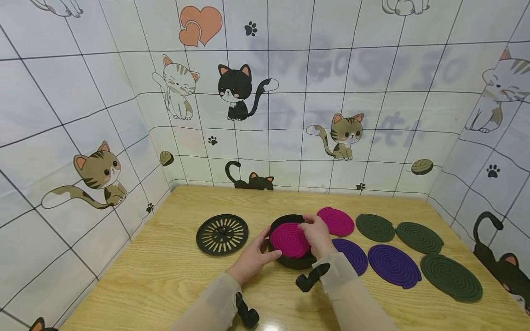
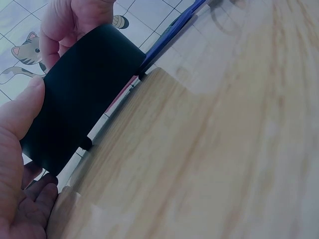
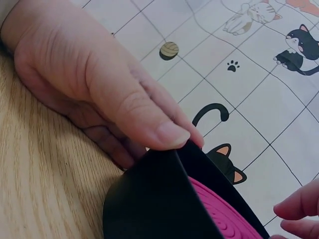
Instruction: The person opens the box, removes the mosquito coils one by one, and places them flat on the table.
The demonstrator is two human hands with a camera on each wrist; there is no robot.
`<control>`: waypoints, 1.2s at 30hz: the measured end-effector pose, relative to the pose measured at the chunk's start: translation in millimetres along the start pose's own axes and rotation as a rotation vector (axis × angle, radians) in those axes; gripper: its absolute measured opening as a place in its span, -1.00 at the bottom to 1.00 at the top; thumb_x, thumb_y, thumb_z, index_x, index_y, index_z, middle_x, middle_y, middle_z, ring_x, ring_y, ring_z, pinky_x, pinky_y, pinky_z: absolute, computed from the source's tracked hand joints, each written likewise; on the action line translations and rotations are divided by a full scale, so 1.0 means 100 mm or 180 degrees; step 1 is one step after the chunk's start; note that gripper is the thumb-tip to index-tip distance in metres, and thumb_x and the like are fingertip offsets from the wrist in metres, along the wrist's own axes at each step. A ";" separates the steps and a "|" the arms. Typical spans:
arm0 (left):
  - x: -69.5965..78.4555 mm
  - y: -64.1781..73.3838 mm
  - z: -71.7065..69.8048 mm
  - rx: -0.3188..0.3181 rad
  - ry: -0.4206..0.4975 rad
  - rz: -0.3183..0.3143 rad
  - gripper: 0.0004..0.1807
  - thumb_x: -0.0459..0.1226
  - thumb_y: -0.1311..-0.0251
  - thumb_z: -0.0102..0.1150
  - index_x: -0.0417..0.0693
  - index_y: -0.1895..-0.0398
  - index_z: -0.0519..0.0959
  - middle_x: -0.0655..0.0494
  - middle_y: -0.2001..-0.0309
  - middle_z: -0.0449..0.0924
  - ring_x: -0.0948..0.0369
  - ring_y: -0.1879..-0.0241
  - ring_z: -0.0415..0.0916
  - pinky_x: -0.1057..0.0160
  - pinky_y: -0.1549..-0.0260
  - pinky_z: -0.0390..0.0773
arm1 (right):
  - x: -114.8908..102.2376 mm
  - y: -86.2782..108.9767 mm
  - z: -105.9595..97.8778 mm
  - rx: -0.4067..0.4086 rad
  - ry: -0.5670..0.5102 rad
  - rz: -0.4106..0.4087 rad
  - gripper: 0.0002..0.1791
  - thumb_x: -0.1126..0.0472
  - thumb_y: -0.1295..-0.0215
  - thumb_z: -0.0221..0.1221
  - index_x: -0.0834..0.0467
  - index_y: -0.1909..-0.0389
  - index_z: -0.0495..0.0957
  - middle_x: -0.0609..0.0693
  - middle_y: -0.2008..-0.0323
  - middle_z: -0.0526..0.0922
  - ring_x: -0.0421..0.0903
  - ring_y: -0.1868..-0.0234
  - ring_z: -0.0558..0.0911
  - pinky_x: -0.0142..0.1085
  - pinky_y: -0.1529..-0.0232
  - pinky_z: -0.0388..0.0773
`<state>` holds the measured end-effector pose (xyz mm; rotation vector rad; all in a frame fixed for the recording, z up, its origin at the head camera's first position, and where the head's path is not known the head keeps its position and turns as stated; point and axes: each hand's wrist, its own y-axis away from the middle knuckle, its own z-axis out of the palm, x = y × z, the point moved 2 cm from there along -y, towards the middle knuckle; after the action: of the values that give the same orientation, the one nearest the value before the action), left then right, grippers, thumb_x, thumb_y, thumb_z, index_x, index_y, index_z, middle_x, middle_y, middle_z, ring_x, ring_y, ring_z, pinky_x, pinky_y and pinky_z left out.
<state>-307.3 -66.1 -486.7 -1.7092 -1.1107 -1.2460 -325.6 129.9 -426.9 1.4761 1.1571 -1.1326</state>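
A round black mosquito coil holder [image 1: 295, 264] stands on the table. Inside it lies a pink mosquito coil [image 1: 290, 240], below the rim in the right wrist view. My left hand [image 1: 253, 258] grips the holder from the left, its thumb and fingers spread round the wall [image 2: 87, 94]. On the right side my right hand [image 1: 318, 235] pinches the rim, with the thumb over the edge [image 3: 177, 149]. Its fingertips are close to the coil's right edge in the head view; whether they touch it I cannot tell.
Left of the holder lies a slotted black lid [image 1: 222, 234] with a small knob. To the right are another pink coil [image 1: 336, 221], two purple coils [image 1: 394, 265] and three green coils [image 1: 451, 277]. A cat-patterned sheet [image 1: 290, 110] walls the back and sides.
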 end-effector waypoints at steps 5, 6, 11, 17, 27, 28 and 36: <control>-0.03 -0.01 0.00 0.0001 0.0028 -0.0015 -0.04 -0.01 -0.15 0.32 0.09 -0.53 0.00 -0.04 -0.45 0.11 -0.01 -0.40 0.12 0.02 -0.34 0.15 | 0.00 0.00 -0.02 0.0040 -0.0115 -0.0048 -0.47 0.43 -0.31 0.05 0.33 -0.31 0.27 0.25 -0.25 0.29 0.21 -0.24 0.32 0.04 -0.24 0.31; -0.04 -0.02 0.00 0.0002 0.0025 -0.0017 -0.04 -0.01 -0.15 0.32 0.08 -0.53 0.00 -0.04 -0.45 0.10 -0.01 -0.40 0.12 0.02 -0.34 0.15 | 0.01 0.00 -0.02 0.0052 -0.0124 -0.0073 -0.47 0.45 -0.30 0.05 0.34 -0.31 0.28 0.26 -0.24 0.30 0.22 -0.24 0.32 0.05 -0.23 0.32; -0.07 -0.04 0.00 -0.0005 0.0031 -0.0024 -0.03 -0.03 -0.15 0.33 0.05 -0.53 -0.01 -0.05 -0.45 0.10 -0.03 -0.40 0.11 0.00 -0.34 0.15 | 0.02 0.00 -0.03 0.0081 -0.0177 -0.0117 -0.46 0.51 -0.26 0.07 0.33 -0.28 0.30 0.27 -0.24 0.30 0.21 -0.23 0.35 0.01 -0.21 0.35; -0.05 -0.03 0.00 -0.0016 0.0038 -0.0038 -0.04 0.00 -0.16 0.32 0.08 -0.53 -0.01 -0.04 -0.45 0.11 -0.03 -0.40 0.12 0.00 -0.33 0.16 | 0.01 0.00 -0.04 0.0026 -0.0142 -0.0032 -0.44 0.46 -0.25 0.11 0.35 -0.30 0.30 0.29 -0.27 0.30 0.22 -0.26 0.33 0.02 -0.25 0.32; -0.01 -0.01 0.01 -0.0041 0.0040 -0.0027 -0.04 0.01 -0.17 0.30 0.09 -0.53 -0.01 -0.05 -0.44 0.12 -0.04 -0.40 0.12 -0.03 -0.33 0.16 | 0.01 -0.01 -0.07 -0.0131 -0.0153 0.0080 -0.47 0.45 -0.22 0.13 0.42 -0.24 0.37 0.32 -0.32 0.26 0.23 -0.31 0.26 0.05 -0.32 0.19; -0.02 -0.01 0.01 -0.0040 0.0033 -0.0037 -0.05 0.02 -0.17 0.30 0.10 -0.53 -0.01 -0.04 -0.44 0.12 -0.03 -0.40 0.12 -0.02 -0.33 0.16 | 0.01 -0.01 -0.07 -0.0147 -0.0161 0.0079 -0.48 0.45 -0.22 0.13 0.42 -0.24 0.37 0.32 -0.32 0.26 0.23 -0.31 0.24 0.06 -0.33 0.17; -0.04 -0.02 0.00 -0.0033 0.0006 -0.0052 -0.04 0.03 -0.16 0.30 0.12 -0.53 0.00 -0.01 -0.44 0.13 -0.01 -0.40 0.12 0.00 -0.33 0.15 | -0.01 -0.02 -0.09 -0.0171 -0.0229 0.0036 -0.48 0.47 -0.27 0.08 0.43 -0.27 0.32 0.34 -0.25 0.36 0.20 -0.24 0.36 0.01 -0.26 0.30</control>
<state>-310.0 -66.3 -490.2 -1.7094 -1.1210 -1.2654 -326.6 138.4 -424.9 1.3883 1.1198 -1.1293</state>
